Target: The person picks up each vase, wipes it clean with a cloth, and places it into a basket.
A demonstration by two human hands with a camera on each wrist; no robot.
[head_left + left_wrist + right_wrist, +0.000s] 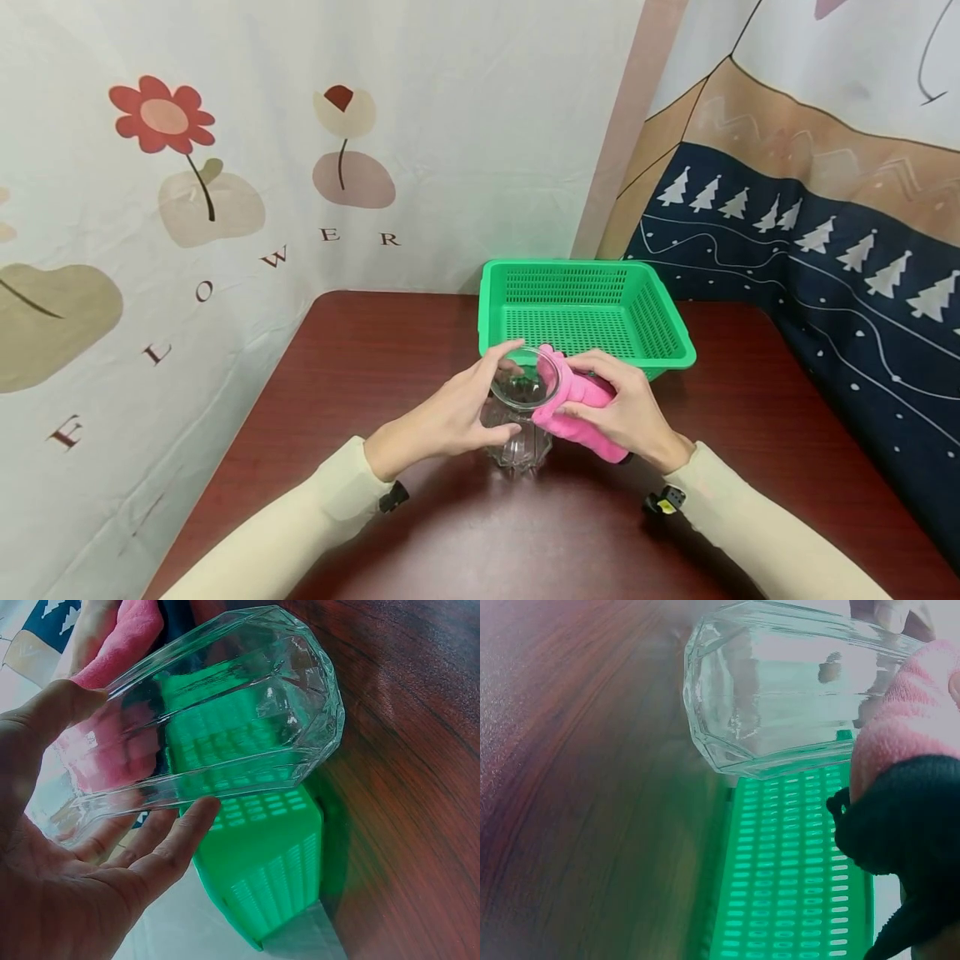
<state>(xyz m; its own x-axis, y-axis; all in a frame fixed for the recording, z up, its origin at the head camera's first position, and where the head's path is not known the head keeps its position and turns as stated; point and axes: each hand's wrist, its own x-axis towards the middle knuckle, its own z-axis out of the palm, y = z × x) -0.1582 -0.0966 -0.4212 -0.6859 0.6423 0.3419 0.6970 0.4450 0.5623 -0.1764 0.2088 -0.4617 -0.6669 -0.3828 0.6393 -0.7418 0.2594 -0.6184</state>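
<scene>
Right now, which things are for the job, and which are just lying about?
Seems part of the job:
- glass jar, in the left fingers
- pink fuzzy thing, held in the right fingers at the jar's mouth

Seems just there:
- green basket, behind the jar
- flowery backdrop
- dark cloth with white trees

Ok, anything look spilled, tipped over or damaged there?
Nothing stands out: no spill shows, the glass jar has no visible crack, and the green basket sits upright on the table.
</scene>
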